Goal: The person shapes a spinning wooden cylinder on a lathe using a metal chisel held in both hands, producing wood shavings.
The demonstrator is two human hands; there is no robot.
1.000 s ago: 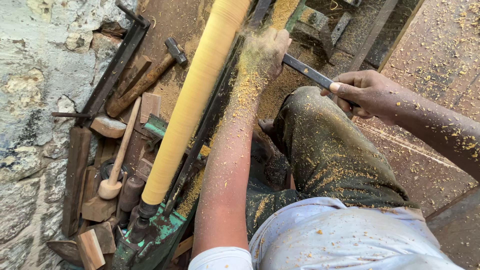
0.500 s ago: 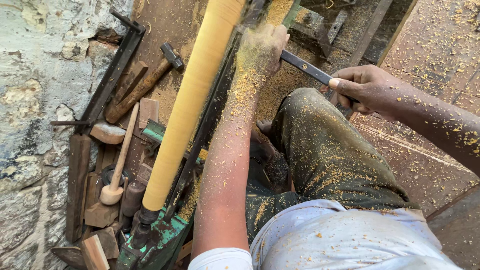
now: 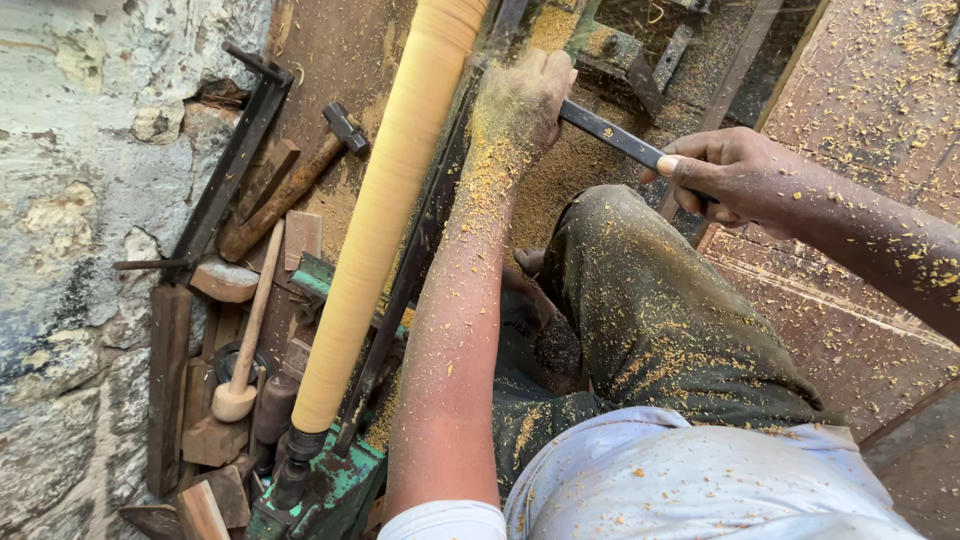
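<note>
Under the head camera, the left hand (image 3: 522,100) is closed around the front part of a dark steel turning chisel (image 3: 612,136), coated in yellow sawdust, pressing it down close beside a long, pale yellow wooden cylinder (image 3: 385,215) mounted on a lathe. Just behind it, the right hand (image 3: 725,178) grips the rear end of the same chisel, fingers wrapped round it and the thumb laid along the top. From the left hand, the chisel's tip is hidden, so whether it touches the cylinder cannot be told. Below the left forearm, the cylinder's near end sits in a dark spindle on a green lathe headstock (image 3: 325,495). Well to the left of the left hand, against a rough stone wall (image 3: 75,200), lie a hammer (image 3: 290,185), a slim wooden mallet (image 3: 245,345) and several wooden offcuts. Beneath both hands, the person's sawdust-flecked knee (image 3: 640,300) is raised, and shavings cover the wooden boards (image 3: 860,110) beyond the right hand.
</note>
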